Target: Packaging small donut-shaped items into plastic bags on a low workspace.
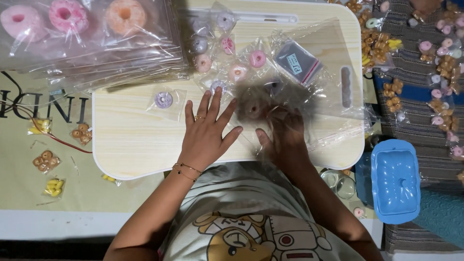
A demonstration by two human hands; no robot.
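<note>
My left hand (207, 131) lies flat, fingers spread, on a light wooden lap table (130, 140), holding nothing. A ring and a thin bracelet are on it. My right hand (280, 133) is blurred by motion beside it, fingers on a clear plastic bag (333, 104) with a small pink ring-shaped piece (252, 109) near the fingertips; its grip is unclear. A small bag with a purple ring (164, 100) lies just left of my left hand. Several bagged small rings (227, 46) in pink, white and purple lie at the table's far side.
A stack of clear bags with large pink and orange rings (67, 19) sits at top left. Small packets of yellow and brown pieces (46, 159) lie on the left. A blue lidded box (395, 180) stands at right, with many loose rings (442, 58) on striped cloth.
</note>
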